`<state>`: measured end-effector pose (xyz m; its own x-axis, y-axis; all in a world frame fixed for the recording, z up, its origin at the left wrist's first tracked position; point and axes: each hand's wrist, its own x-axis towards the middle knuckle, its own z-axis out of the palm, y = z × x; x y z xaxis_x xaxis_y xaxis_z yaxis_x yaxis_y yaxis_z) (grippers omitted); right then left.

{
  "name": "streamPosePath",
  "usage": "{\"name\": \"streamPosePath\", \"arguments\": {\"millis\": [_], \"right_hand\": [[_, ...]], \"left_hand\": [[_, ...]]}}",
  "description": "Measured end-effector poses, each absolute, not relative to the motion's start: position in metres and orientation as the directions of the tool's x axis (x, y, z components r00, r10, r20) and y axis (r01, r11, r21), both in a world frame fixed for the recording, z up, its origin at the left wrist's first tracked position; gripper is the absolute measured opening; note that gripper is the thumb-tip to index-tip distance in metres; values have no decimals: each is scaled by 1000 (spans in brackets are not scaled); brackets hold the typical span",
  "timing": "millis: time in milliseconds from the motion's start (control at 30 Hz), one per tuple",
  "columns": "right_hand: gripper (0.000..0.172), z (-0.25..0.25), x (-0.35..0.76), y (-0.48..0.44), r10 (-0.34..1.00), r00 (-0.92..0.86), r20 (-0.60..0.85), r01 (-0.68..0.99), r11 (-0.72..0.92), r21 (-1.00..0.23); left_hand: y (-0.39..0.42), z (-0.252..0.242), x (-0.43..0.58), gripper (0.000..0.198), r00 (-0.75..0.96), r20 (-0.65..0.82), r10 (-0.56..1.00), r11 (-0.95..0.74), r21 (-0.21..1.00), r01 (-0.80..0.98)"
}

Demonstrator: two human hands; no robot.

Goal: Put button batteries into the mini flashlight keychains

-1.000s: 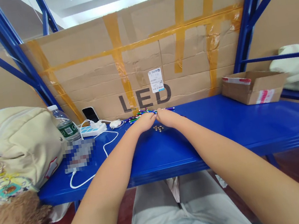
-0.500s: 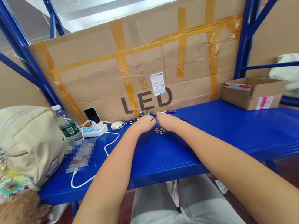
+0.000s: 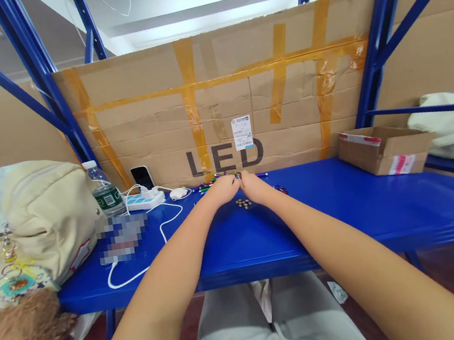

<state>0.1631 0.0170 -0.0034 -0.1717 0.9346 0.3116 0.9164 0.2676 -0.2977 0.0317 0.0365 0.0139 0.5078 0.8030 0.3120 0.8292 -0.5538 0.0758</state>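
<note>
My left hand (image 3: 227, 187) and my right hand (image 3: 252, 185) meet over the back middle of the blue table (image 3: 247, 246). Their fingers are closed together around something small and dark that I cannot make out. Just below the hands, several small round metallic pieces (image 3: 244, 204) lie in a cluster. Behind my left hand and out past both hands lie several colourful pens (image 3: 205, 187), partly hidden. A small dark red and blue item (image 3: 281, 189) rests right of my right hand.
At the left are a cream bag (image 3: 46, 214), a water bottle (image 3: 106, 192), a power strip (image 3: 145, 200), a phone (image 3: 141, 177) and a white cable (image 3: 162, 225). An open cardboard box (image 3: 382, 151) stands at the right. A cardboard sheet (image 3: 152, 124) rises behind the table.
The view has tilted slightly upward. My hands remain together, and the pen-like items seen above them before are now less visible. The small item at the right shows more.
</note>
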Motion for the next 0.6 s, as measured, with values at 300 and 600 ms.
{"name": "streamPosePath", "arguments": {"millis": [300, 600], "right_hand": [[20, -6, 156, 17, 931, -169, 323, 908, 274, -316], [18, -2, 154, 11, 934, -136, 331, 918, 244, -311]], "left_hand": [[34, 27, 18, 37, 594, 217, 775, -608, -5, 794], [31, 25, 20, 40, 585, 206, 784, -597, -5, 802]]}}
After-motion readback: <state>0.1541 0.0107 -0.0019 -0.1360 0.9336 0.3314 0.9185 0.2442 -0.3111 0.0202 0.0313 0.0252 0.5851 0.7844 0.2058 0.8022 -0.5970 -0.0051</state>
